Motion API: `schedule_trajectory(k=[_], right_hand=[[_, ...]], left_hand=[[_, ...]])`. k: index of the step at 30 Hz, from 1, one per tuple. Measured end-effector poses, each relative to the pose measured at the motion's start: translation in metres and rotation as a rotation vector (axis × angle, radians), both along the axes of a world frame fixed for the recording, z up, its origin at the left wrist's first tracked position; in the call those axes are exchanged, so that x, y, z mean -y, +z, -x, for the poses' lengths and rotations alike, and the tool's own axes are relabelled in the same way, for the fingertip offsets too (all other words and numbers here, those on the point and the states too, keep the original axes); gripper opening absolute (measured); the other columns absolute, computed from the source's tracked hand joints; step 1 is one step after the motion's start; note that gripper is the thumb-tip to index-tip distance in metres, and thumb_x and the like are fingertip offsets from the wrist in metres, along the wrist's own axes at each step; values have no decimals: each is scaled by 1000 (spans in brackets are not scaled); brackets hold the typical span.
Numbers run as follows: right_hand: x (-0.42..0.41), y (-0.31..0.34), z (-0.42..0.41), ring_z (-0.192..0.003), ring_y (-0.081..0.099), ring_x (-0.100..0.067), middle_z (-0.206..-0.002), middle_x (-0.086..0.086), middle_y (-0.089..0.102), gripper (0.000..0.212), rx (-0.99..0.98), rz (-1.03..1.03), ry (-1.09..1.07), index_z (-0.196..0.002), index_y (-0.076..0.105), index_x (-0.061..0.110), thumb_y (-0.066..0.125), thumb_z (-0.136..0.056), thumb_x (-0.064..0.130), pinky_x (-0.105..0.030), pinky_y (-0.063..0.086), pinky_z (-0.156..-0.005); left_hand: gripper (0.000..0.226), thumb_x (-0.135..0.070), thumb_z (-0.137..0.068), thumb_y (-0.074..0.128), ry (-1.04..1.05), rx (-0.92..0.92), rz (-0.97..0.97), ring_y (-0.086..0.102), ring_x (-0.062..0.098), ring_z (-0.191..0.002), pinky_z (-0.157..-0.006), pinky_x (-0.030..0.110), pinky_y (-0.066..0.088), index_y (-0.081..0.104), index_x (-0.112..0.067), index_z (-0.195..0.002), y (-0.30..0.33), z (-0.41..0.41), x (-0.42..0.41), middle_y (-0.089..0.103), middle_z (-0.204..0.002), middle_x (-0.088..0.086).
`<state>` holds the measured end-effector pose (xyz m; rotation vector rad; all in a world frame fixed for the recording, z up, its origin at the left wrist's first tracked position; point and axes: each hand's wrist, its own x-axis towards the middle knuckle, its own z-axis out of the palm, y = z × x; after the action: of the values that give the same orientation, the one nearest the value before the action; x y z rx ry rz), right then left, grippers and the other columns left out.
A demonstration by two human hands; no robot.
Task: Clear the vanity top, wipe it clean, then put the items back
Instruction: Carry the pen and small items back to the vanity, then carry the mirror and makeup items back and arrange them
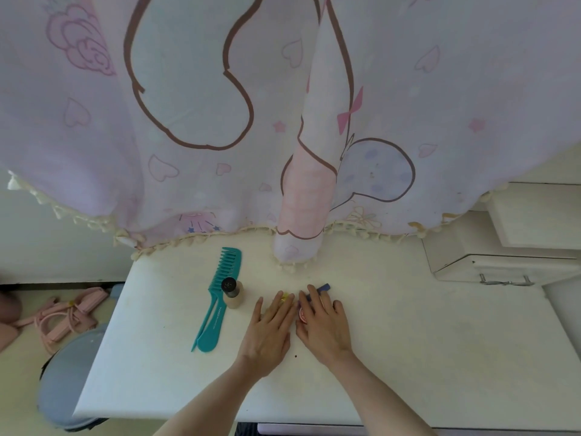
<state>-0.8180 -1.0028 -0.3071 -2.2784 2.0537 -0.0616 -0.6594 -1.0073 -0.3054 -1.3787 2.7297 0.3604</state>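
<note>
**Both hands over the small items at mid-frame**

Head view: the white surface (408, 325) fills the lower half of the frame, with a pink printed curtain (220, 121) hanging over its far edge. The left hand (270, 328) and right hand (323, 325) lie side by side at the centre, palms down, fingers nearly straight and slightly spread. They seem placed to gather the small things beneath them. A yellow item (284, 297) shows between the left fingers, while a red tin (302, 315) and a blue stick (323, 287) peek out round the right ones. Whether any finger actually pinches these I cannot tell.

Left of the hands stands a bottle (233, 294), upright with a dark cap, just beside two teal combs (217, 305). The combs lie flat and close together, long axes running from lower left to upper centre. The wide comb's teeth end is toward the curtain; the handles point toward the near edge. Clearing looks barely begun, since all these things are still on the surface.
</note>
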Motion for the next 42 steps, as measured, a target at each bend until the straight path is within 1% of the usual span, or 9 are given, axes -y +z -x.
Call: schedule_trajectory(k=[5, 15, 20, 24, 28, 32, 36, 40, 42], right_hand=[[-5, -2, 4, -129, 46, -31, -136, -11, 53, 47, 20, -65, 21, -125, 58, 15, 36, -87, 32, -44, 27, -103], [-2, 2, -1, -124, 50, -31, -133, -10, 55, 50, 28, -161, -15, -125, 58, 13, 34, -87, 35, -53, 39, -101], [14, 6, -16, -120, 55, -27, -128, -6, 60, 50, 61, -214, 65, -122, 62, 16, 34, -84, 34, -49, 45, -95], [21, 9, -20, -121, 54, -26, -130, -7, 59, 53, 61, -216, 131, -123, 61, 18, 35, -82, 39, -50, 44, -96], [13, 11, -7, -122, 53, -28, -132, -8, 57, 60, 44, -204, 164, -130, 52, 20, 37, -77, 41, -48, 38, -104], [1, 13, 14, -124, 52, -29, -135, -11, 54, 63, 34, -218, 122, -134, 36, 18, 34, -76, 41, -45, 24, -102], [-4, 22, 33, -124, 50, -33, -136, -12, 52, 63, 2, -172, 81, -136, 36, 16, 34, -79, 42, -45, 14, -109], [-5, 39, 48, -126, 48, -34, -136, -13, 52, 62, -30, -110, 6, -137, 36, 19, 35, -80, 42, -45, 8, -110], [-8, 53, 57, -129, 42, -35, -140, -14, 48, 61, -36, -48, -55, -138, 39, 20, 37, -80, 42, -47, 10, -110]], left_hand=[[58, -37, -85, 33, 112, 52, -50, 42, 27, -130, -107, 53, 28, 37, -13, -137, -2, 5, 2, 50, -138, 8], [78, -56, -94, 10, 313, 101, -101, 53, 34, -119, -89, 54, 46, 58, -1, -124, 1, 5, 13, 56, -129, 17], [68, -48, -81, 34, 252, 72, -59, 53, 34, -119, -109, 46, 27, 58, -1, -124, 1, 5, 9, 55, -130, 18], [64, -42, -82, 34, 243, 89, -83, 49, 36, -123, -108, 41, 8, 54, 0, -127, 4, -2, 8, 52, -133, 19], [68, -41, -77, 34, 213, 130, -74, 46, 37, -125, -108, 43, 12, 53, 1, -127, 3, -9, 9, 50, -134, 21], [70, -45, -76, 33, 256, 88, -30, 48, 35, -124, -100, 50, 42, 56, -3, -127, 8, -9, 7, 50, -135, 19], [70, -45, -90, 34, 248, 151, 95, 7, 31, -142, -113, 49, 10, 10, -12, -146, 28, -3, 7, 3, -152, 12], [61, -42, -82, 36, 159, 85, 155, 45, 30, -128, -110, 49, 27, 52, -11, -132, 47, 12, 13, 49, -137, 12], [61, -39, -82, 37, 65, 15, 229, 41, 30, -131, -112, 46, 16, 44, -10, -136, 59, 22, 16, 46, -140, 12]])
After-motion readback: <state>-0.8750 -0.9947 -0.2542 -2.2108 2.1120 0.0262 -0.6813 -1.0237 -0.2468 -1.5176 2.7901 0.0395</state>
